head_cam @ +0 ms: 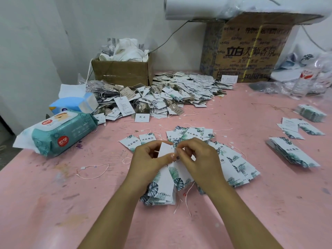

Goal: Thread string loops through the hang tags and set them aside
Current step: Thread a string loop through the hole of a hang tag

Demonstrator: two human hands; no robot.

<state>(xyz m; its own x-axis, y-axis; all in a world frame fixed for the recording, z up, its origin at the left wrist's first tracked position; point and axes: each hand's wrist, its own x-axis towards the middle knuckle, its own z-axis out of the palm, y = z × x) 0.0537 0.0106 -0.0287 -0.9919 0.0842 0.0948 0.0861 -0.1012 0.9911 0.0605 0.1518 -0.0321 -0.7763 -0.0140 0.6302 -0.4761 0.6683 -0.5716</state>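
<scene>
Head view. We note both hands raised just above the pink, paint-flecked tabletop (71,221). The left hand (149,159) grips a fanned bunch of hang tags (167,178), flat white card rectangles printed with green leaves. The right hand (199,159) pinches the bunch at its top edge; we cannot tell whether string lies between those fingertips. Thin white string (186,193) dangles below the bunch. More leaf-print tags (233,159) lie spread on the tabletop under the hands, and a loose string loop (93,170) lies to the left.

Containers: a small open cardboard box (122,72) at the back holds crumpled white material (127,49). A heap of strung tags (161,94) lies in front of it. A soft teal wipes pack (61,133) lies at far left, closed.
</scene>
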